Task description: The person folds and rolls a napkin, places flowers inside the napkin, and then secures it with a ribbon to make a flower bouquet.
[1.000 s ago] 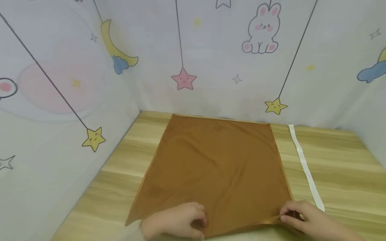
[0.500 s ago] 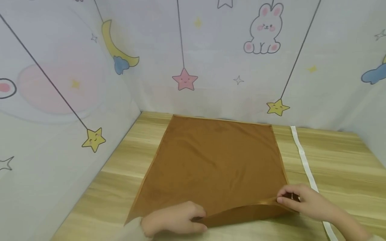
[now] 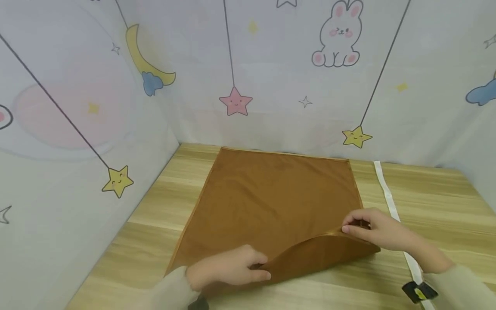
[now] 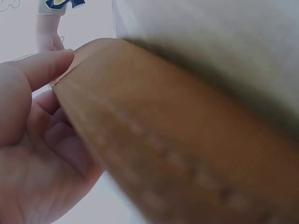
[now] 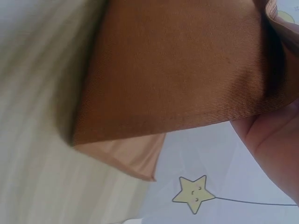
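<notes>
A brown cloth (image 3: 271,198) with a stitched hem lies spread on the wood-patterned table, its near edge lifted and curving up toward the far side. My left hand (image 3: 230,267) pinches that near edge left of its middle; in the left wrist view the thumb (image 4: 51,67) presses the hem against the fingers. Near the right corner, my right hand (image 3: 377,228) pinches the same edge, held higher than the left. The right wrist view shows the raised underside of the cloth (image 5: 177,70), with part of the right hand (image 5: 275,140) behind it.
A white strip (image 3: 390,202) runs front to back on the table (image 3: 445,206), right of the cloth, passing under the right forearm. Pale printed walls (image 3: 286,77) with stars and a rabbit enclose the back and sides. A black band piece (image 3: 420,292) sits at the right sleeve.
The right hand has lifted the near right edge of the cloth and carried it up and away from the front. The left hand has risen slightly with its part of the edge.
</notes>
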Tool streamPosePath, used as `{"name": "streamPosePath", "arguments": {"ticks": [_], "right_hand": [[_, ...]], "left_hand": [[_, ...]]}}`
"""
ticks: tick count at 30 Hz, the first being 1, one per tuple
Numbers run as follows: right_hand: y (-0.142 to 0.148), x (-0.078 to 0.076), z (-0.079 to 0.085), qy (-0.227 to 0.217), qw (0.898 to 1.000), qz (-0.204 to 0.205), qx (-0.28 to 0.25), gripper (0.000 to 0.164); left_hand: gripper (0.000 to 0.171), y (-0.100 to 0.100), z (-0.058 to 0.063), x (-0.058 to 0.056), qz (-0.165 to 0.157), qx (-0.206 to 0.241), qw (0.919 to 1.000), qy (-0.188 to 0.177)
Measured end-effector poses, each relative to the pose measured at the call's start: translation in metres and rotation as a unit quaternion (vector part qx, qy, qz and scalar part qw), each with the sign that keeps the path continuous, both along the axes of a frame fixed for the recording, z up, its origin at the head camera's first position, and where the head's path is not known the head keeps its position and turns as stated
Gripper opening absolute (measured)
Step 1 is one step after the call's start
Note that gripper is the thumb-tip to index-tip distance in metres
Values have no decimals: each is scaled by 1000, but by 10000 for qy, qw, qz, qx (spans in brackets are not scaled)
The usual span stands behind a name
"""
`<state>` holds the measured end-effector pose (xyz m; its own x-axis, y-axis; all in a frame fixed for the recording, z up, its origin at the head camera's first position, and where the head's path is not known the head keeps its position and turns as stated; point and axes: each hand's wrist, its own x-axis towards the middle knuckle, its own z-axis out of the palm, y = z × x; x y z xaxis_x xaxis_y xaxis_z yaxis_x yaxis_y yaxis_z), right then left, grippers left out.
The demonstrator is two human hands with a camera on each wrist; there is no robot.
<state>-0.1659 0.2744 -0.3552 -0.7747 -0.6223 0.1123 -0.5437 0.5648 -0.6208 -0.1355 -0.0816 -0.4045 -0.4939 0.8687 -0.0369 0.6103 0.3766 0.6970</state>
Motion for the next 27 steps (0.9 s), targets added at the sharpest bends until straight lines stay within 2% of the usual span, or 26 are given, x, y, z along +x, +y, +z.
{"name": "streamPosePath", "arguments": {"ticks": [8, 12, 16, 22, 27], "right_hand": [[-11, -20, 8, 76, 9999, -93, -56, 7], [-18, -28, 11, -12, 9999, -100, -133, 6], [-24, -35, 16, -137, 9996, -222, -116, 6], [-31, -48, 21, -243, 9986, -464, 105, 10], [-35, -61, 22, -261, 9982, -490, 210, 12]], "left_hand": [[27, 0, 5, -12, 545, 311, 9979, -132], [17, 1, 4, -19, 979, 498, 9937, -222], [16, 3, 4, -25, 1310, 668, 9885, -340], [18, 1, 6, -30, 1616, 694, 9835, -425], [16, -2, 7, -33, 1848, 704, 9788, -536]]}}
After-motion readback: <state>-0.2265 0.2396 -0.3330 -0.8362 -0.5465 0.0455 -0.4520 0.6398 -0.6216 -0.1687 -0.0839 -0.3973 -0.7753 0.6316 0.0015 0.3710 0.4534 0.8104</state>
